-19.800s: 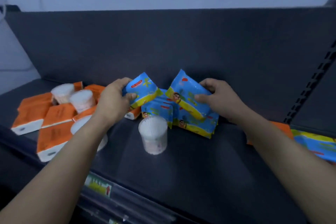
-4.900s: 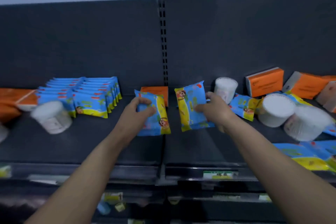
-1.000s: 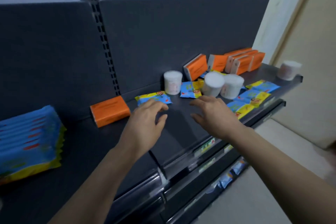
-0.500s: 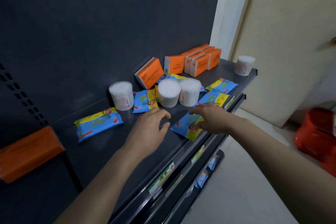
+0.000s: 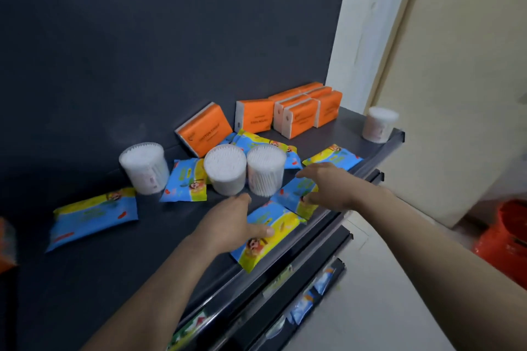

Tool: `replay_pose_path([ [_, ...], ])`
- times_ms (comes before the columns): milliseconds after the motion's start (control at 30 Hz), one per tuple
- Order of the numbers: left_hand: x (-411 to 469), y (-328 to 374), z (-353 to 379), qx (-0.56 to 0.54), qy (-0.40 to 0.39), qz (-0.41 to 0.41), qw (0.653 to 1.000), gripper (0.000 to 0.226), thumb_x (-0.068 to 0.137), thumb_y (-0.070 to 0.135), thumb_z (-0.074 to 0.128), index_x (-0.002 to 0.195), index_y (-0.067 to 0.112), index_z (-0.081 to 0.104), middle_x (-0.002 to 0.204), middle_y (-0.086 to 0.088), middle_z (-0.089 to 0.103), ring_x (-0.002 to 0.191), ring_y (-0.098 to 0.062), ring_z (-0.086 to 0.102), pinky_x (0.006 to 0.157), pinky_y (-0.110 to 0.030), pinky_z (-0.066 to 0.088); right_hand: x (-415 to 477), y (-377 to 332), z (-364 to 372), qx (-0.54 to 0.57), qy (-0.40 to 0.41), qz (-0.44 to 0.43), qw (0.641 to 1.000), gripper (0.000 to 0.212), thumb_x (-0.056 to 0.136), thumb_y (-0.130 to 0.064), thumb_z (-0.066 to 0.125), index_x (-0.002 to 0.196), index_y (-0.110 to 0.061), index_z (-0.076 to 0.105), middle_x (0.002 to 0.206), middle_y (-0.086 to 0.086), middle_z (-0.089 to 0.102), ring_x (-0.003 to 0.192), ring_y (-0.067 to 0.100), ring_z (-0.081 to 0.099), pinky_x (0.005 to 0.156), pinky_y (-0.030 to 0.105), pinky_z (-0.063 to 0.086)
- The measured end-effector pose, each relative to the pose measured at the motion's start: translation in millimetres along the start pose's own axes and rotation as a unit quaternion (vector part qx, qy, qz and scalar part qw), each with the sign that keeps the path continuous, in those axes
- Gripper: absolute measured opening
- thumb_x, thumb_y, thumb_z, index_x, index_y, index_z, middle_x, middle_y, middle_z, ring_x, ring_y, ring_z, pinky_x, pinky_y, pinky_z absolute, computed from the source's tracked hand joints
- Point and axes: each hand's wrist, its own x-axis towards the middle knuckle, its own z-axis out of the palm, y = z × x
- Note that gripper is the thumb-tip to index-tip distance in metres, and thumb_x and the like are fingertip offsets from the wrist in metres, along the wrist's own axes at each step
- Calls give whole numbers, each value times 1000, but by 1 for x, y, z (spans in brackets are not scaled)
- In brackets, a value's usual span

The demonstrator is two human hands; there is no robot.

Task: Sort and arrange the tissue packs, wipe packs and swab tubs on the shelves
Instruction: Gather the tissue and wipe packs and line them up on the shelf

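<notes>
Reaching over the dark shelf [image 5: 114,265], a person's left hand [image 5: 228,225] lies flat, thumb touching a blue wipe pack [image 5: 268,245] at the front edge. The right hand [image 5: 328,185], fingers straight, spreads over a second wipe pack [image 5: 291,196] beside two swab tubs [image 5: 225,168]. Orange tissue packs [image 5: 299,120] stand behind.

Feed is dim with a cool bluish cast. Dark back panel [image 5: 142,65] across the upper left soaks up light; cream wall [image 5: 456,94] at right is the brightest patch. Swab tubs [image 5: 225,168] mid-frame read stark white. Shadows soft and diffuse; I can't tell the source. Left hand [image 5: 228,225] and right hand [image 5: 328,188] are slightly motion-smeared. Label strips [image 5: 279,282] at the bottom and the orange container [image 5: 507,236] at lower right are blurred. Wide-angle bowing at the edges.
</notes>
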Motion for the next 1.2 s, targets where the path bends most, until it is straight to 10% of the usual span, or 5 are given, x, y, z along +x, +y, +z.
replay_pose_path([
  [167, 15, 11, 3, -52, -24, -91, 994, 86, 67, 44, 79, 136, 9, 39, 139, -7, 42, 122, -18, 45, 99, -32, 40, 35, 30, -9, -27, -107, -84, 990, 73, 85, -30, 61, 148, -26, 24, 156, 0, 19, 145, 21, 13, 115, 42, 25],
  [433, -11, 33, 5, -79, 80, -150, 982, 37, 73, 32, 76, 90, 5, 57, 87, -9, 54, 79, -25, 55, 64, -31, 38, 67, 27, -22, -66, -222, -180, 956, 78, 82, -30, 68, 148, -28, 25, 151, 0, 31, 133, 25, 37, 98, 31, 38],
  [700, -41, 38, -4, -126, 152, -185, 963, 31, 77, 28, 73, 94, 5, 59, 94, -10, 63, 85, -26, 61, 74, -42, 50, 63, 31, -22, -37, -133, -209, 968, 47, 71, -30, 81, 110, -14, 60, 108, 4, 59, 96, 23, 54, 78, 31, 45],
  [1100, -167, -24, -22, -162, 283, -199, 924, 22, 80, 26, 71, 90, 12, 57, 83, 0, 62, 71, -12, 60, 59, -29, 47, -10, -94, -12, 65, -50, -305, 949, 57, 84, -30, 69, 132, -9, 46, 130, 5, 54, 117, 23, 51, 91, 27, 40],
  [1200, -231, -61, -31, -187, 347, -216, 893, 19, 79, 20, 73, 89, 14, 57, 83, 0, 64, 72, -7, 63, 57, -25, 49, -34, -161, -3, 100, -13, -335, 937, 37, 83, -31, 69, 113, -16, 52, 100, -1, 60, 95, 20, 54, 73, 26, 42],
])
